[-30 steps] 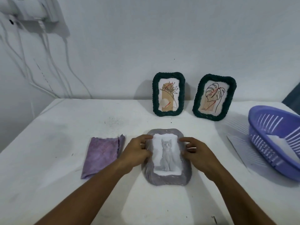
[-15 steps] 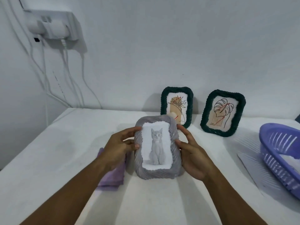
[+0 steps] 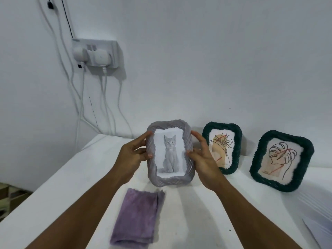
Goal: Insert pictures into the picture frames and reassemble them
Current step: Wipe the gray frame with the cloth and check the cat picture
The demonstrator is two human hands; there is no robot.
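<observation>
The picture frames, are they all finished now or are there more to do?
Nearly done, it looks. Two green frames already stand against the wall with drawings inside. The grey frame has its kitten picture in, and the left hand and right hand hold it upright by its sides. It probably just needs standing beside the others.

Grey ribbed frame (image 3: 170,153) with grey kitten picture (image 3: 169,155) inside, upright, facing camera, held off the table (image 3: 75,177). Two dark green frames (line-art pictures in place): one (image 3: 222,147) at the table's back edge, other (image 3: 282,160) right of it, both propped upright.
</observation>
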